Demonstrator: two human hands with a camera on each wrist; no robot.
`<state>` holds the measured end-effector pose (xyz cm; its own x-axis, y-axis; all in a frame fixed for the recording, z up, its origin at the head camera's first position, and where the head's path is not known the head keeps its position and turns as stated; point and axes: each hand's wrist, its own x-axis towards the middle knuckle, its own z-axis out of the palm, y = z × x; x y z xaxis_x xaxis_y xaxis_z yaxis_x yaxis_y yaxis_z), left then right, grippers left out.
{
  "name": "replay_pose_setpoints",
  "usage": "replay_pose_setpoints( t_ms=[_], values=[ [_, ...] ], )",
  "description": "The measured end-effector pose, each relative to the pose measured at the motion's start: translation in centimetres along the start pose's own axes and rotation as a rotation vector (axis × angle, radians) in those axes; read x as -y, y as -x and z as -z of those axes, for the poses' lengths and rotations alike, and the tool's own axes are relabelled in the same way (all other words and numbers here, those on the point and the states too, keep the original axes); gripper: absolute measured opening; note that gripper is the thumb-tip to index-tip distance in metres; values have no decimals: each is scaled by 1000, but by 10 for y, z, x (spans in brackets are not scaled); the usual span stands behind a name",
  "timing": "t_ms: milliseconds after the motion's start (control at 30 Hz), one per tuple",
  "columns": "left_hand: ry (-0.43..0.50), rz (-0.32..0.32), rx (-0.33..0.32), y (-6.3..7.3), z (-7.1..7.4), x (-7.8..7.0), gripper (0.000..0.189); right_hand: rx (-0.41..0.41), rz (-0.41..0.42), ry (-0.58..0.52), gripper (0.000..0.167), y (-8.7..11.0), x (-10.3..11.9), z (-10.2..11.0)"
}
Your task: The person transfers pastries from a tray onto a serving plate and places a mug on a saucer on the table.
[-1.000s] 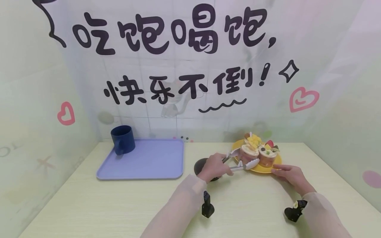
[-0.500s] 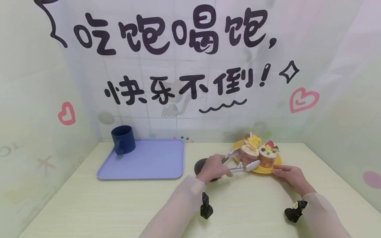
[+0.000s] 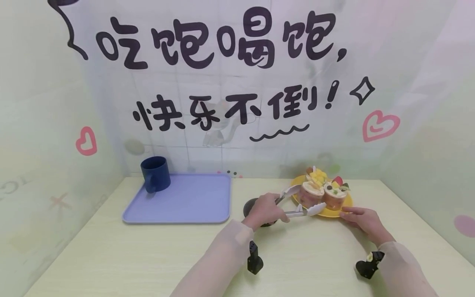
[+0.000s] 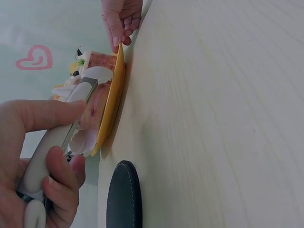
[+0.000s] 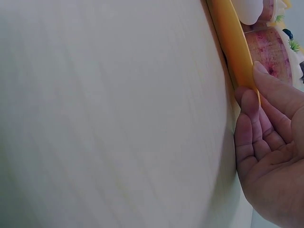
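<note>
My left hand (image 3: 266, 210) grips a pair of tongs (image 4: 52, 145) with white-grey handles and white scalloped tips. The spread tips stand on either side of the front-left dessert cup (image 3: 311, 194); whether they touch it I cannot tell. That cup sits on a yellow plate (image 3: 331, 214), beside a second dessert cup (image 3: 335, 197) topped with a strawberry and dark berries. Behind them is a third cup (image 3: 318, 177) topped with yellow fruit pieces. My right hand (image 5: 270, 142) pinches the plate's near right rim between thumb and fingers.
A round black coaster (image 4: 124, 197) with a stitched edge lies under and beside my left hand. On the left, a dark blue mug (image 3: 157, 176) stands at the back left corner of a lavender tray (image 3: 200, 202). A printed curtain (image 3: 230, 159) closes off the table's back.
The head view has shifted slightly, so the scene sits a little further right. Both hands, the tongs and the cups hold nearly the same places relative to the plate.
</note>
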<state>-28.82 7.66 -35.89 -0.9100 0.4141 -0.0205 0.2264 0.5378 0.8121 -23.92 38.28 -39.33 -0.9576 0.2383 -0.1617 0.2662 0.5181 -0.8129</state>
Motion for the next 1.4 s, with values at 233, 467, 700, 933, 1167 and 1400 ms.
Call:
replay_pose_setpoints(
  t_ms=[233,467,700,933,1167,1400],
  values=[
    [-19,-18,1,2,1,3,48,3,14,-18,61,-1,-2,0],
    [-25,-18,-5,2,3,4,54,0,26,-17,59,0,-2,1],
    [-56,-29,-2,2,5,5,52,4,27,-11,60,4,1,1],
    [-80,-39,6,7,9,5,50,5,28,-20,59,5,3,1],
    [-96,-69,6,13,14,4,43,3,40,-7,58,5,2,0],
    [-127,-95,1,16,19,7,42,-1,31,0,61,5,2,0]
  ],
)
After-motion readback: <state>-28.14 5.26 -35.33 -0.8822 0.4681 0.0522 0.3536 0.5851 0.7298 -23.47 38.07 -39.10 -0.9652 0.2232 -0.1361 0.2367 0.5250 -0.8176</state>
